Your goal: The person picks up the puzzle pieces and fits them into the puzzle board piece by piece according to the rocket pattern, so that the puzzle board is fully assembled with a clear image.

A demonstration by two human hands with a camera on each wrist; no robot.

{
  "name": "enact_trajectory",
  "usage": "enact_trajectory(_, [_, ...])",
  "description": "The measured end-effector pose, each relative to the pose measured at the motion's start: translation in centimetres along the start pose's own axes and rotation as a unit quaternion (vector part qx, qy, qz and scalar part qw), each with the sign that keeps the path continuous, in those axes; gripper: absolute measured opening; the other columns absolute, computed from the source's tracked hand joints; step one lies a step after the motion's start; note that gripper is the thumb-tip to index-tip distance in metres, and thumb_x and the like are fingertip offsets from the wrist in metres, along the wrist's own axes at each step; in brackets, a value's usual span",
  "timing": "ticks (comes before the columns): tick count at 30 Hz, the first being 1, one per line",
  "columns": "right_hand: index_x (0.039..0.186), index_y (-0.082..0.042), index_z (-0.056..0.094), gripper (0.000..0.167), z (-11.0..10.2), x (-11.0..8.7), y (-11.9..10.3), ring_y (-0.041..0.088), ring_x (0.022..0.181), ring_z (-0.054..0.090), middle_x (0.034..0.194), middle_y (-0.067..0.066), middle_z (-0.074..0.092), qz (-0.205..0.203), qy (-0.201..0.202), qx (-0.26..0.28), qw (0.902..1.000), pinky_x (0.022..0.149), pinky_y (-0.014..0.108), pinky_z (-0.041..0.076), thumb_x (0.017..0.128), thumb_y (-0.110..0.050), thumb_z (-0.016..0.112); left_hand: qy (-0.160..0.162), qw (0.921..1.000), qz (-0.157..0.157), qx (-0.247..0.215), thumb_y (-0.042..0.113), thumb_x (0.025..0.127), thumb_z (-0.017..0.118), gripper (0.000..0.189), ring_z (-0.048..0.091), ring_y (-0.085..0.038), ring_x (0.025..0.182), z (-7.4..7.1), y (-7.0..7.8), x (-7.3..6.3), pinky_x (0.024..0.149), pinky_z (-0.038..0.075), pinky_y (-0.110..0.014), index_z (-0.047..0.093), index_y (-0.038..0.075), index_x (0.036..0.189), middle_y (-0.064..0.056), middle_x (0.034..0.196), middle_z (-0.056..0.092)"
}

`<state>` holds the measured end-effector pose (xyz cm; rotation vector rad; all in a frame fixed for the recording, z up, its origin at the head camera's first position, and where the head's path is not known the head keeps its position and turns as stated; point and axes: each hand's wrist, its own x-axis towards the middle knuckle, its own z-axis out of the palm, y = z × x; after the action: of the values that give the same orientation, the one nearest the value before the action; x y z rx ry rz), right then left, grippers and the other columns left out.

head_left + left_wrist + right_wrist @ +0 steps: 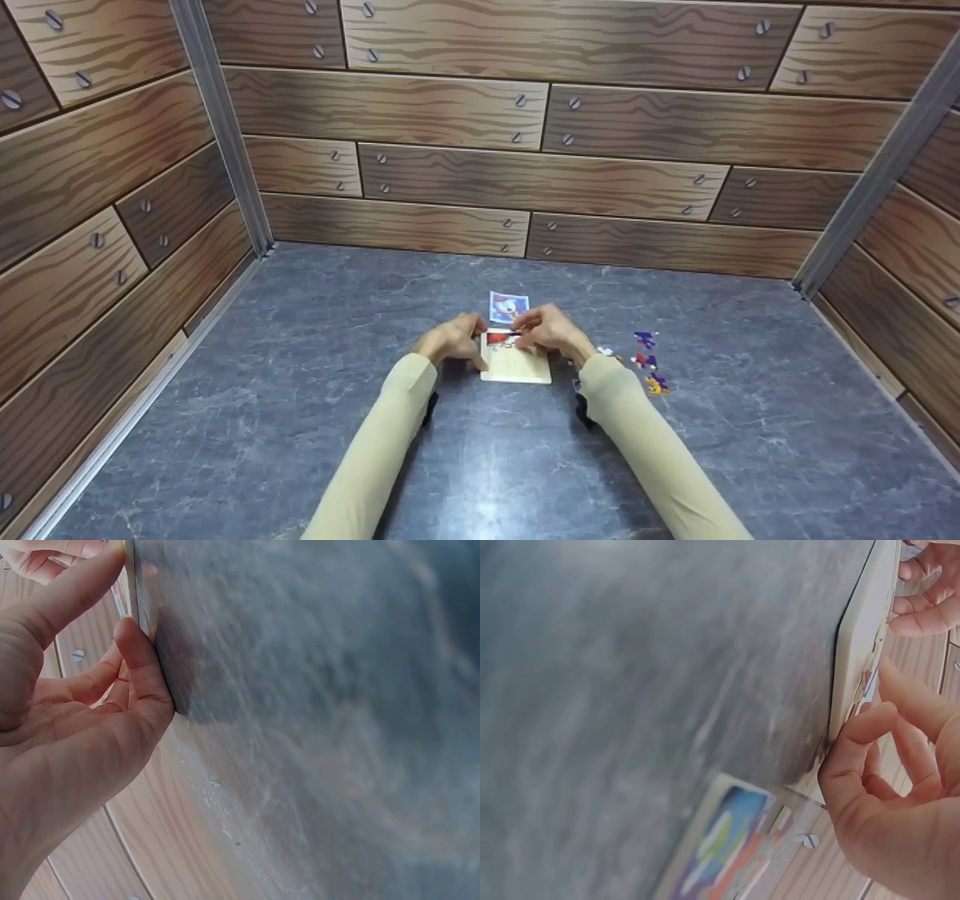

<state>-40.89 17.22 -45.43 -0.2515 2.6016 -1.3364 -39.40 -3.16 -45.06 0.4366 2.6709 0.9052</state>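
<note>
A pale wooden puzzle board [517, 369] lies on the table, with red, white and dark pieces along its far edge. My left hand [455, 339] rests at its left side, the thumb near the lower left edge and a finger by the far corner. In the left wrist view, the left hand's thumb [75, 592] is stretched out to the board's edge. My right hand [553, 330] is over the board's far right part. In the right wrist view its curled fingers and thumb pinch a small coloured puzzle piece [871, 682], mostly hidden by the fingertips.
A picture card [508, 307] lies just beyond the board. Loose puzzle pieces [645, 361] are scattered right of the right hand, some partly hidden by its wrist and sleeve. Wood-patterned walls [420, 169] enclose the grey marbled table [360, 300].
</note>
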Motion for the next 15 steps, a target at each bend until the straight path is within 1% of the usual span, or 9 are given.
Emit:
enact_trajectory(3, [0.108,0.005,0.071,0.034,0.04,0.12,-0.02,0.007,0.067,0.051,0.079,0.001,0.065,-0.011,-0.012,-0.015,0.9998,0.055,0.017,0.04,0.074,0.003,0.077,0.001,1.0,0.002,0.0,0.012,0.07,0.086,0.065,0.05,-0.025,0.114,-0.06,-0.06,-0.06,0.104,0.042,-0.038,0.054,0.003,0.126,-0.014,0.123,0.054])
enact_trajectory(5, [0.108,0.005,0.071,0.033,0.14,0.18,-0.1,0.007,0.067,0.05,0.078,0.001,0.064,-0.012,-0.014,-0.021,0.9996,0.054,0.017,0.04,0.075,0.004,0.077,0.001,1.0,0.002,-0.005,0.012,0.07,0.087,0.066,0.05,-0.026,0.115,-0.06,-0.11,-0.1,0.104,0.042,-0.038,0.054,0.004,0.126,-0.014,0.124,0.054])
enact_trajectory(10, [0.106,0.004,0.072,0.033,0.37,0.17,-0.28,0.007,0.067,0.049,0.075,-0.001,0.062,-0.011,-0.006,-0.033,0.9994,0.054,0.017,0.04,0.074,0.004,0.077,0.001,0.9999,0.004,-0.009,0.012,0.069,0.087,0.066,0.05,-0.026,0.116,-0.04,-0.23,-0.11,0.105,0.041,-0.039,0.054,0.004,0.126,-0.013,0.125,0.054])
enact_trajectory(15, [0.106,0.004,0.072,0.032,0.42,0.1,-0.31,0.008,0.067,0.049,0.075,-0.001,0.063,-0.014,-0.003,-0.037,0.9992,0.055,0.017,0.04,0.074,0.003,0.078,0.003,0.9998,0.009,-0.019,0.01,0.068,0.087,0.065,0.052,-0.026,0.114,0.01,-0.21,-0.07,0.104,0.042,-0.039,0.055,0.003,0.124,-0.014,0.124,0.056])
